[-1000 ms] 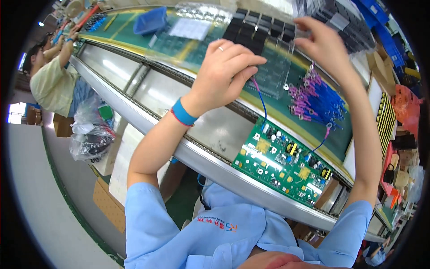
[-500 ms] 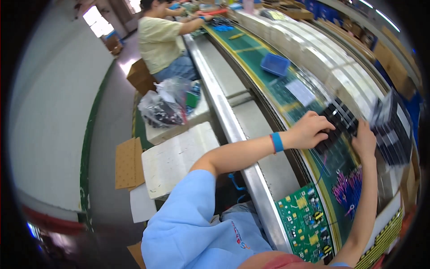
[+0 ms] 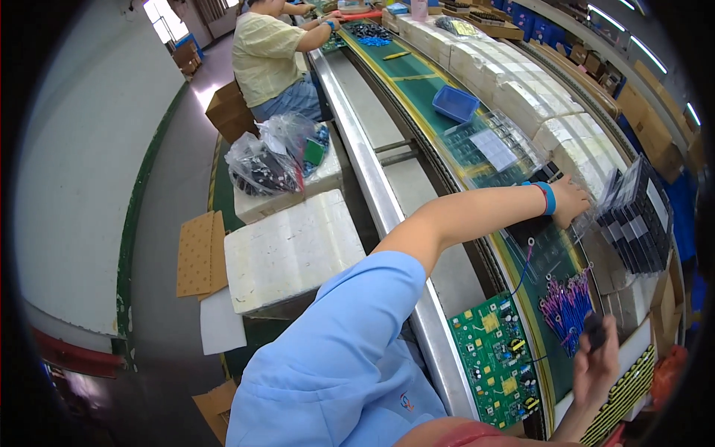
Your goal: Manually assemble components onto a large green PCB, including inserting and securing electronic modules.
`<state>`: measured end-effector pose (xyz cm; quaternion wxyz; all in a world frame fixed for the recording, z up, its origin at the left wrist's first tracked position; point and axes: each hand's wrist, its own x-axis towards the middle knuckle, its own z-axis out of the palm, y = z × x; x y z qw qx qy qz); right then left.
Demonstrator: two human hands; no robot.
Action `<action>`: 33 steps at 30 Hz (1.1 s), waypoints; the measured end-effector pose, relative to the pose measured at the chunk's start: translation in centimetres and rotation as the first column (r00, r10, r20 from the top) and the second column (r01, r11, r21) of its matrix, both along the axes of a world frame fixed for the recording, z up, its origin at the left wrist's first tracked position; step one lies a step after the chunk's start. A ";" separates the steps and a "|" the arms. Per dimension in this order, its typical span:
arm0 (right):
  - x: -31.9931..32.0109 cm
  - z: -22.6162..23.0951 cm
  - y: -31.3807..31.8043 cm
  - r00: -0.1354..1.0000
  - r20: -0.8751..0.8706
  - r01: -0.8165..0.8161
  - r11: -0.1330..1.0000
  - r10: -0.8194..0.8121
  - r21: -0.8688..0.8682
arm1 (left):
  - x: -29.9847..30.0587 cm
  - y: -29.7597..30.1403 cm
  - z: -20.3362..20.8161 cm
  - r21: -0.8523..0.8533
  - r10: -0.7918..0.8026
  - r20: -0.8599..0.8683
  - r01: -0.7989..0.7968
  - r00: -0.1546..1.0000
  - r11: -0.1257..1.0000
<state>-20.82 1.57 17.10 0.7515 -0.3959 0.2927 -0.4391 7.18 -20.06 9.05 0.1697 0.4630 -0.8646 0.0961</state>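
Observation:
My right hand (image 3: 602, 369) is raised at the lower right, its fingers closed around a small black part (image 3: 594, 333) whose exact kind I cannot make out. My left hand (image 3: 572, 201), with a blue wristband, reaches over a black compartment tray (image 3: 547, 173). The forearm covers much of that tray, and the fingertips are mostly hidden, so their grip is unclear. Below my right hand's reach lies a bundle of blue and purple wires with ring terminals (image 3: 564, 307). A green circuit board (image 3: 495, 361) with many components rests along the near edge of the bench.
A stack of black trays (image 3: 637, 220) stands at the right. Further up the green bench lie a white paper (image 3: 493, 150) on clear plastic and a blue bin (image 3: 456, 103). White foam blocks (image 3: 514, 82) line the far side. A co-worker (image 3: 272, 59) sits at the upper left.
My right hand has left the black tray and come down toward me with a small black part. My left hand has moved right and farther over the tray.

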 end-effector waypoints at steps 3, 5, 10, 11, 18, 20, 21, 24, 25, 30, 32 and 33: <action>-4.1 -2.4 4.2 0.966 -0.251 0.046 0.995 -0.066 -0.086 | -1.4 -0.4 0.5 -0.024 0.007 0.118 -0.004 0.993 1.000; -5.1 -2.9 6.7 0.943 -0.328 0.011 0.992 -0.052 -0.126 | -1.6 -0.6 0.7 -0.072 0.050 0.170 -0.038 0.984 0.997; -7.1 -4.6 10.1 0.928 -0.372 0.001 0.999 -0.021 -0.053 | -1.9 -0.6 1.8 -0.019 0.122 0.232 -0.121 0.965 0.993; -6.8 -4.6 10.6 0.932 -0.362 -0.016 0.998 -0.007 -0.060 | -2.1 -0.8 2.4 -0.017 0.105 0.295 -0.104 0.950 0.994; -8.3 -3.8 15.6 0.811 -0.577 0.037 0.992 -0.100 -0.121 | -3.3 3.9 6.2 -0.142 0.021 -0.257 -0.059 0.966 0.988; -7.9 -4.4 15.3 0.711 -0.671 0.044 0.965 -0.212 -0.258 | -0.8 7.8 7.7 0.155 0.112 -0.629 -0.017 0.770 0.988; -7.6 -4.4 15.0 0.617 -0.735 -0.064 0.912 -0.282 -0.404 | 1.1 5.6 5.9 0.228 0.047 -0.697 0.159 0.715 0.961; -4.9 -4.2 15.2 0.553 -0.739 -0.071 0.861 -0.386 -0.503 | 3.5 11.6 7.5 0.116 0.384 -0.923 0.943 -0.013 0.311; -3.8 -3.5 15.1 0.525 -0.766 -0.143 0.849 -0.371 -0.509 | 4.5 14.8 7.7 0.120 0.442 -0.893 0.902 -0.084 0.414; -1.9 -4.1 15.3 0.433 -0.810 -0.272 0.799 -0.396 -0.536 | 3.5 21.2 4.5 0.406 0.491 -0.860 0.766 0.137 0.498; -1.5 -5.2 15.3 0.430 -0.786 -0.306 0.748 -0.444 -0.590 | 1.1 24.5 6.3 0.397 0.635 -0.757 0.880 0.155 0.260; -1.0 -5.4 15.5 0.413 -0.808 -0.307 0.771 -0.420 -0.558 | 1.7 24.8 4.7 0.651 0.368 -0.756 0.560 0.542 0.513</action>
